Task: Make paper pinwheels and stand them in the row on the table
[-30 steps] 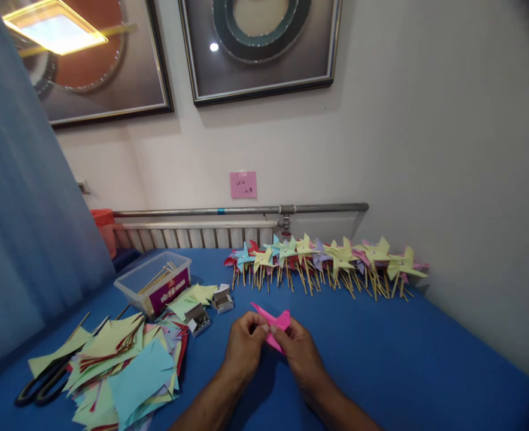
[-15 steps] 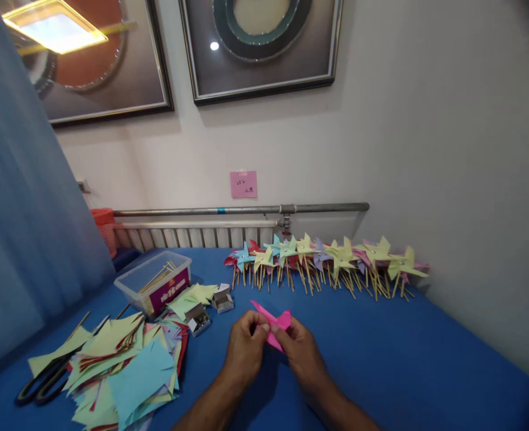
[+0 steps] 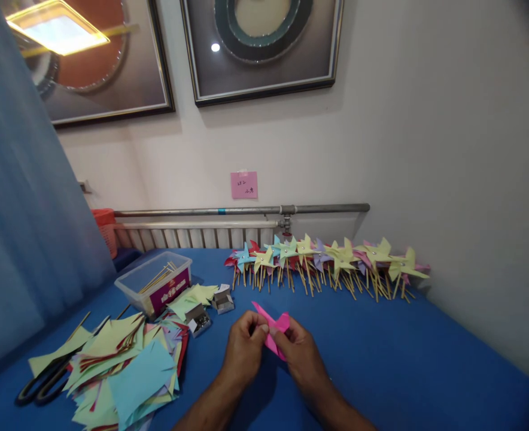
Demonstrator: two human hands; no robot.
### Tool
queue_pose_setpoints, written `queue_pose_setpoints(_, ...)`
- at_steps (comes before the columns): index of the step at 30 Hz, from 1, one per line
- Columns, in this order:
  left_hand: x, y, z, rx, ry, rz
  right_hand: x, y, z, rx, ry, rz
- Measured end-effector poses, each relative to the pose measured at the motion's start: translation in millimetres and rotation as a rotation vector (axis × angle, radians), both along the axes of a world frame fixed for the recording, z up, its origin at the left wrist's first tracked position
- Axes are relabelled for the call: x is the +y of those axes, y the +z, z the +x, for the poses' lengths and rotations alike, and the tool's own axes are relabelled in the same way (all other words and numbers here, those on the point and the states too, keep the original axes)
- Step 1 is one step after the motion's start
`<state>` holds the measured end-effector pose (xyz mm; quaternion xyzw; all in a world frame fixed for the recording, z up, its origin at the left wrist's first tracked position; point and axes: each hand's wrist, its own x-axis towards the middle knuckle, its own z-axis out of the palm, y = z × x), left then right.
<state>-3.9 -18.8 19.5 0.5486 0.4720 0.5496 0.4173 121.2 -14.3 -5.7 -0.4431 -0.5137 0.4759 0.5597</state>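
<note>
A bright pink paper pinwheel [image 3: 279, 324], partly folded, is held above the blue table between both hands. My left hand [image 3: 245, 344] pinches it near its centre with thumb and fingers. From the other side my right hand [image 3: 301, 347] grips it, its thumb pressed close to the left thumb. One pointed corner sticks up at the upper left, and another part hangs below the thumbs. The fingers hide the middle of the paper. Just left of the hands lie two small open boxes; the nearer box [image 3: 197, 320] contains small metallic pieces.
Finished pinwheels on sticks [image 3: 336, 257] lie in a row along the wall. A clear plastic tub [image 3: 130, 286] holds thin sticks. Coloured paper sheets [image 3: 141, 374] are piled at the left, beside black-handled scissors [image 3: 44, 383]. The blue tablecloth [image 3: 408, 371] spreads to the right.
Both hands stay on the pink paper. The right fingers have shifted slightly, and the paper's upper right flap sits a little lower and further left.
</note>
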Motion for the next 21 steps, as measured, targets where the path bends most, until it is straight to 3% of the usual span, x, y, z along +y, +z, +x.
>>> queue_pose_setpoints(8,0.6,-2.6,1.7,-0.105,0.003,-0.014,10.9,-9.5,7.7,0.005,-0.066,-0.029)
queue_pose_setpoints(13,5.8,0.0,-1.9,-0.297,0.033,-0.17,9.8,-6.3,8.3,0.07,-0.034,-0.078)
queue_pose_setpoints(16,4.9,3.7,-3.3,-0.4,-0.046,-0.243,12.1,-9.5,7.6,0.053,-0.018,-0.066)
queue_pose_setpoints(21,6.1,2.9,-3.7,-0.366,-0.061,-0.223,16.6,-13.7,9.5,0.02,-0.023,-0.067)
